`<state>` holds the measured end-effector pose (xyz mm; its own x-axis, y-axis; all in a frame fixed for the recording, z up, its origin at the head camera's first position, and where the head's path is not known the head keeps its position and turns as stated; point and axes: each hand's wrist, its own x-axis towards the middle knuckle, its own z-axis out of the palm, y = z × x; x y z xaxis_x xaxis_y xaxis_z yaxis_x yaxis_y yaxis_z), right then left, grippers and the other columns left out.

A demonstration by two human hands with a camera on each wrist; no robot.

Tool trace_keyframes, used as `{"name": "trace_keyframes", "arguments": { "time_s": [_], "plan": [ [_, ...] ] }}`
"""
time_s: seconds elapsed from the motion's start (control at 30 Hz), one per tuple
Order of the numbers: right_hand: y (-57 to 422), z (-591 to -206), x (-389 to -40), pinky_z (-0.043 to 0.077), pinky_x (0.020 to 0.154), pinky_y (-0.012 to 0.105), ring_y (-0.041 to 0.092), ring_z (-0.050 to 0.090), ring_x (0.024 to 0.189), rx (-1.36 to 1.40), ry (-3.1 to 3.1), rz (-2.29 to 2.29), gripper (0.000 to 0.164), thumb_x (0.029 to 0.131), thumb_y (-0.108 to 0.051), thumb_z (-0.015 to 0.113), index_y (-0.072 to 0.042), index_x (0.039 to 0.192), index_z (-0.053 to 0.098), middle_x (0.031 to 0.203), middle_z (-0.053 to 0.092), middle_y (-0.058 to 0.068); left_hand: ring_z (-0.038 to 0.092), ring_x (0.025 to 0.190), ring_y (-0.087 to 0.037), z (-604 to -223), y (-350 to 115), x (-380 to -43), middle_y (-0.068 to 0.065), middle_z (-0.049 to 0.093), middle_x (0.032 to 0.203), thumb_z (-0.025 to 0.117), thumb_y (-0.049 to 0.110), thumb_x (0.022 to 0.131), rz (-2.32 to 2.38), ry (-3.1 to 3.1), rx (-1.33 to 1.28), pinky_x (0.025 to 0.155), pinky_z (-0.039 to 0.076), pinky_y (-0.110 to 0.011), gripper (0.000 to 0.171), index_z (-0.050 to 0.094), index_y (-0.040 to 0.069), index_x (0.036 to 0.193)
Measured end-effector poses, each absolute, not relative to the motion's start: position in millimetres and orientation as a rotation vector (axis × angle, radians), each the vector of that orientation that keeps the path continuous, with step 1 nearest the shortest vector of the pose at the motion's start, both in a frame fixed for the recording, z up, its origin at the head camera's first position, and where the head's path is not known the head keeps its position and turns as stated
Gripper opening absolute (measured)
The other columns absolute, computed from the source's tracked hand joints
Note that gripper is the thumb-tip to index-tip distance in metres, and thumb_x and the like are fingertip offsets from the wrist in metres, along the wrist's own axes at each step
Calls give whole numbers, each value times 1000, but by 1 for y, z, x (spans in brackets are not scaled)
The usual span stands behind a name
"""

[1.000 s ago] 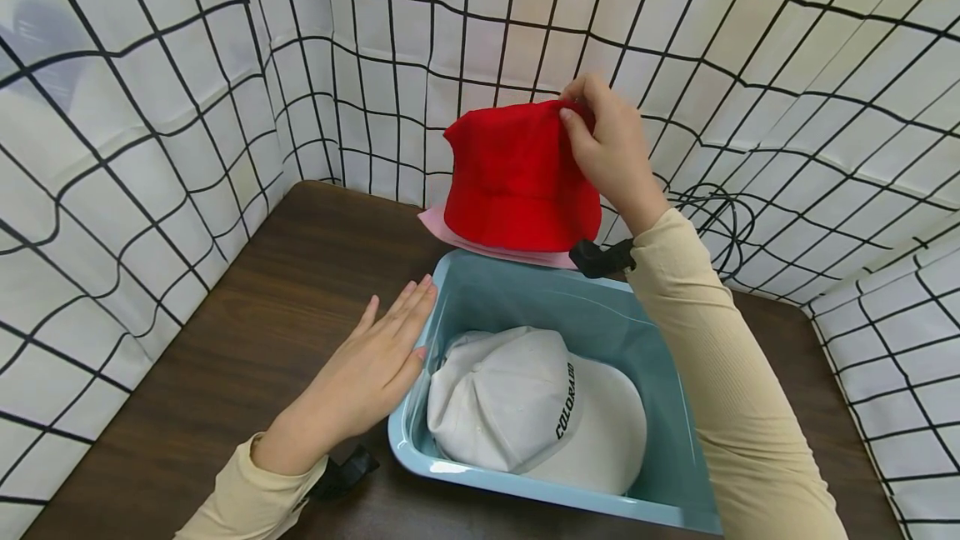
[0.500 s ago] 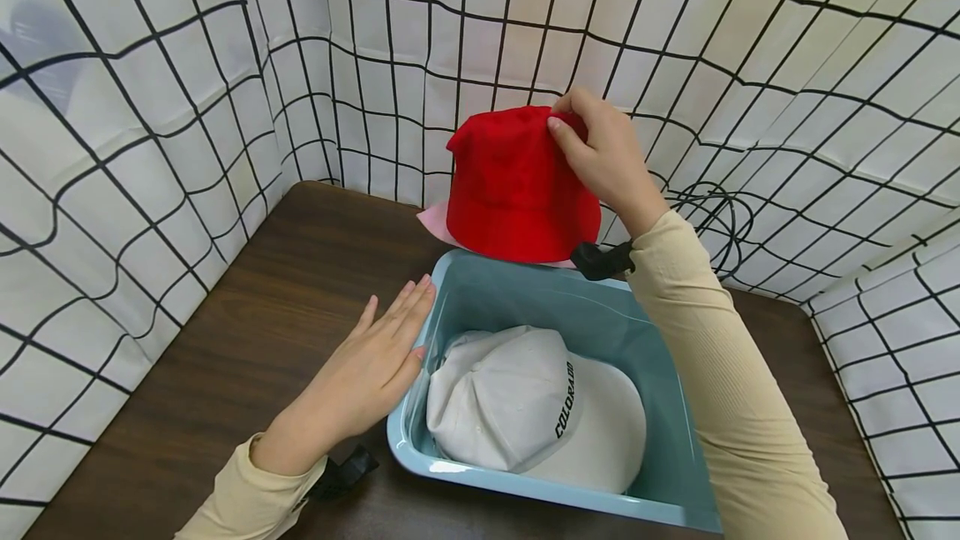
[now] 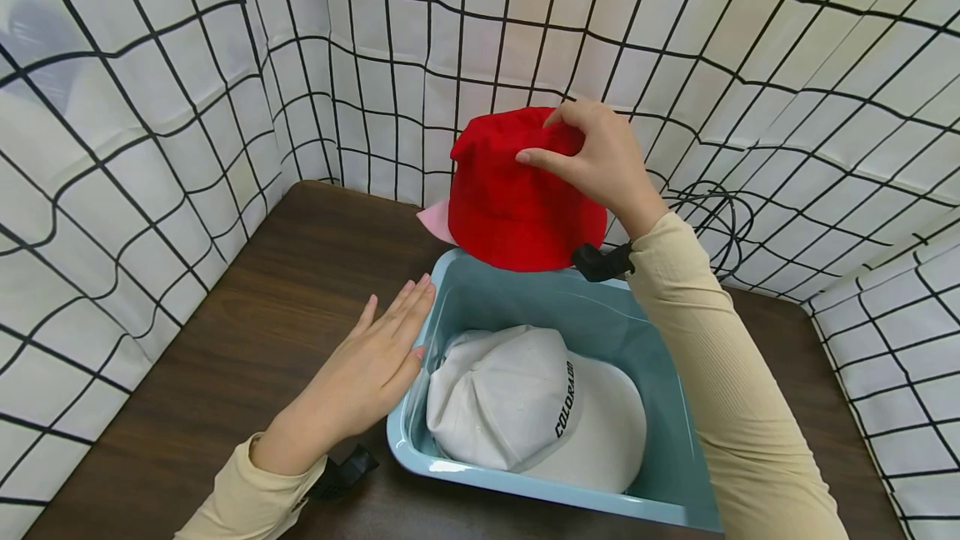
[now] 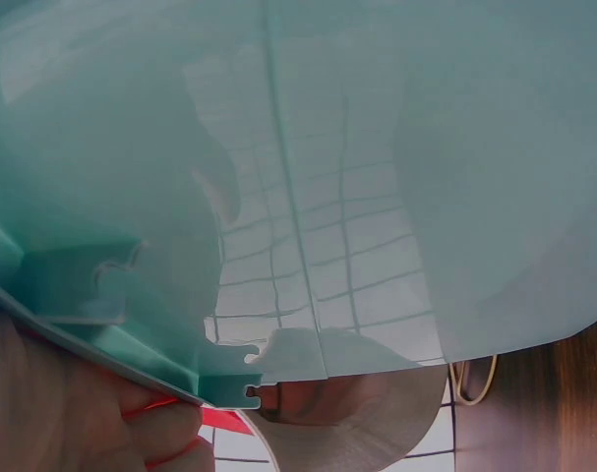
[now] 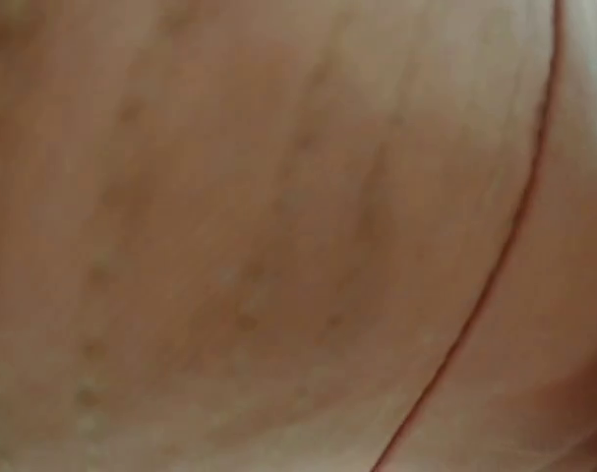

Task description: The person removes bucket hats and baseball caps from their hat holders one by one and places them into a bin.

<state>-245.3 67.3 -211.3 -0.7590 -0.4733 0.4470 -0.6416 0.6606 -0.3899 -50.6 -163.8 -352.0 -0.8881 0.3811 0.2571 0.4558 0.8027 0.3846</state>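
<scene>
A red bucket hat (image 3: 517, 198) sits at the back edge of the light blue plastic basin (image 3: 502, 477), over a pink piece of fabric (image 3: 437, 222) that pokes out at its left. My right hand (image 3: 603, 152) is over the hat's crown, thumb and forefinger spread apart with red cloth showing between them. Straight fingers of my left hand (image 3: 375, 365) lie along the basin's left rim; the left wrist view has those fingers (image 4: 72, 413) beside the basin wall (image 4: 328, 197). Inside the basin rests a white cap (image 3: 510, 398) lettered COLORADO. The right wrist view is a blurred close-up.
Dark wood table (image 3: 300, 273) lies under everything. White sheeting with a black wire grid (image 3: 375, 48) walls in the back and both sides. A coil of black cable (image 3: 720, 219) hangs at the back right.
The red hat has come down and slightly toward the basin, covering more of the pink fabric. My right thumb and forefinger have parted from their pinch on its crown. The left hand stays put.
</scene>
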Motion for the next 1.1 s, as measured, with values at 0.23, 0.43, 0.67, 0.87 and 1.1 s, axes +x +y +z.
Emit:
{"name": "trace_keyframes", "arguments": {
  "time_s": [0.23,0.43,0.67,0.87,1.1],
  "plan": [
    [69,-213,-246,45,70,31,21,53,83,893,-2547,785,31,79,-29,76,-2,92,67,89,59,10,15,142,-27,-352,-164,-51,-10,17,155,42,24,98,-665,-2823,-659,110,11,-58,61,19,1,149],
    [70,-215,-247,43,69,29,20,52,81,930,-2531,820,20,84,-20,72,-2,88,65,88,57,10,16,142,-28,-351,-164,-51,-11,17,155,42,25,98,-669,-2824,-658,110,11,-59,62,19,1,149],
    [71,-215,-243,47,69,31,22,57,78,924,-2608,792,18,87,-18,68,-4,98,66,91,66,10,14,142,-27,-351,-164,-51,-10,17,155,42,25,98,-675,-2830,-657,110,10,-59,62,18,1,150],
    [70,-215,-240,53,75,37,25,60,82,965,-2686,780,18,90,-13,63,-4,105,64,99,66,12,15,142,-27,-352,-164,-51,-10,17,155,42,24,98,-673,-2829,-656,110,11,-59,62,18,1,150],
    [68,-219,-239,53,70,35,22,60,76,950,-2709,778,19,88,-20,66,-6,100,66,90,66,9,14,142,-27,-353,-165,-50,-10,16,156,42,26,98,-668,-2827,-658,110,11,-59,62,17,2,150]
  ]
}}
